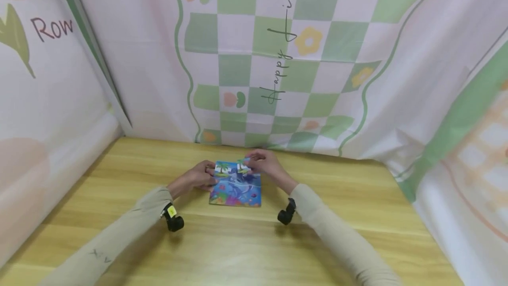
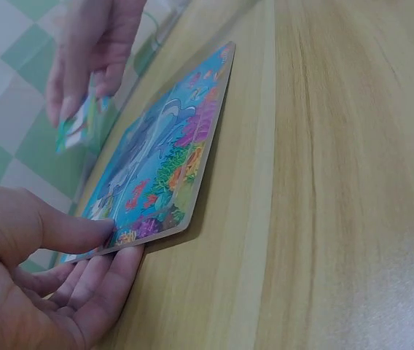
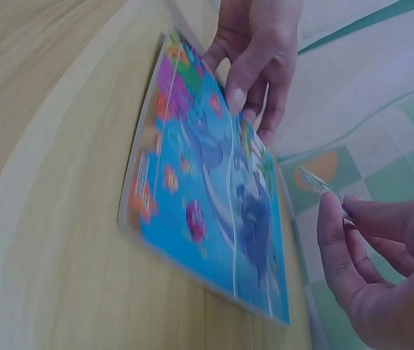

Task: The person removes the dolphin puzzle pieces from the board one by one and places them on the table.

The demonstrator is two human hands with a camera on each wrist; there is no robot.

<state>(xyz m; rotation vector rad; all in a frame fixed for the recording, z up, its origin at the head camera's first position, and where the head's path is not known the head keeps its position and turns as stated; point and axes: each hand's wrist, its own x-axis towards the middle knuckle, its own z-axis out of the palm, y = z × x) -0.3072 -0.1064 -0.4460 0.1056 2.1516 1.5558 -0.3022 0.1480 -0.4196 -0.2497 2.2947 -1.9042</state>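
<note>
Picture board over the table, curtain behind both.

The left grip hides part of the picture board; inside the right grip, a piece looks blurred.

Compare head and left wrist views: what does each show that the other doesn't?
Head only: "Happy Life" lettering, both sleeves, two wrist-worn cameras.
Left wrist only: fingertips of the left hand under the picture board, and a clear gap between board and held piece.
Both: left hand gripping the board, right hand pinching the piece, wooden table, green-and-white checkered cloth.
</note>
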